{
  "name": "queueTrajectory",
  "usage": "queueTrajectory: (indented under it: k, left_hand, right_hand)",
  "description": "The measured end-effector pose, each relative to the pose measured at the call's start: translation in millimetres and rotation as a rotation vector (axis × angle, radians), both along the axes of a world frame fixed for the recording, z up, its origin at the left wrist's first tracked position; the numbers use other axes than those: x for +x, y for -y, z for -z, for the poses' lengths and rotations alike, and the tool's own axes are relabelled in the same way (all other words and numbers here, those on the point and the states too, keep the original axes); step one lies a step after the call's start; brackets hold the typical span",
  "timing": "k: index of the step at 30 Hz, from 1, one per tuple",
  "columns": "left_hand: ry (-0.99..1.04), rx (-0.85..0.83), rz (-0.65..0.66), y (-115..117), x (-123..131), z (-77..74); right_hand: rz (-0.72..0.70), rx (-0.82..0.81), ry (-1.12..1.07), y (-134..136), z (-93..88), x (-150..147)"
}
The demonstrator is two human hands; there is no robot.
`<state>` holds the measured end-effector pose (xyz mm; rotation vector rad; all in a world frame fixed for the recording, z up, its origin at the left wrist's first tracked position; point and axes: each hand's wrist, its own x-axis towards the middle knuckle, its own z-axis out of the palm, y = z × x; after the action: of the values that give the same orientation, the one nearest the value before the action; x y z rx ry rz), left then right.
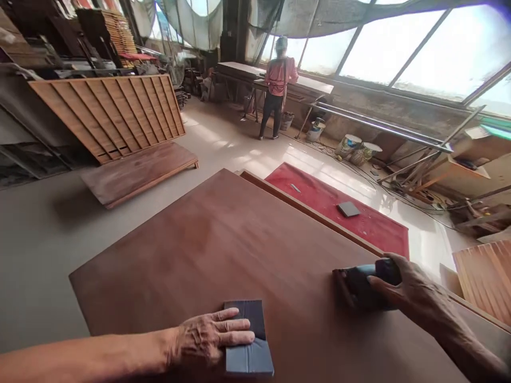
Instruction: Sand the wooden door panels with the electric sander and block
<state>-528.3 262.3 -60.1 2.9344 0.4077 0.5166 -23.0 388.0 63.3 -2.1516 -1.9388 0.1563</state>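
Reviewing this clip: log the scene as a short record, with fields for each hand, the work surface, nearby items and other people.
Left hand: pressed flat on a dark sanding pad
Right hand: gripping a dark blue sanding block
Work surface: reddish-brown wooden panel
Nearby: red mat on the floor, with a grey pad on it
Other people: co-worker standing at a bench, back turned

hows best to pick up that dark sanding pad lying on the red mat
Probably from straight above, pinching its two long edges between thumb and fingers. The dark sanding pad is thin and lies flat on the red mat, so there's little to get under. Reach over the raised edge of the wooden panel, since the panel lies between you and the pad.
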Motion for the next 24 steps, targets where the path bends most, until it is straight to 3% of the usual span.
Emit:
queueTrajectory:
  k: [6,8,10,13,17,19,21,24]
  left_hand:
    - [0.031,0.168,0.003,34,9,9.7]
    - [0.064,0.145,0.008,39,11,9.2]
    - [0.072,0.111,-0.005,42,9,6.4]
    - [0.116,0.081,-0.014,45,4,3.2]
    - [0.155,-0.022,0.032,48,9,13.9]
    - [0.209,-0.277,0.098,50,15,25.1]
    - [0.327,-0.600,0.136,51,19,36.8]
    - [0.468,-0.849,0.058,59,13,50.1]
  right_hand:
    - [-0.442,-0.211,0.010,-19,-18.6,-277]
    - [-0.609,-0.246,0.005,-34,-23.8,-340]
    - [-0.729,-0.256,0.014,-47,-27.9,-375]
    - [-0.788,-0.275,0.036,-45,-31.0,-370]
    - [-0.650,-0.309,0.058,5,-29.7,-282]
    - [-0.565,-0.246,0.062,31,-26.7,-237]
    - [-0.503,-0.164,0.066,47,-23.2,-210]
    - [-0.504,-0.143,0.083,41,-19.6,-218]
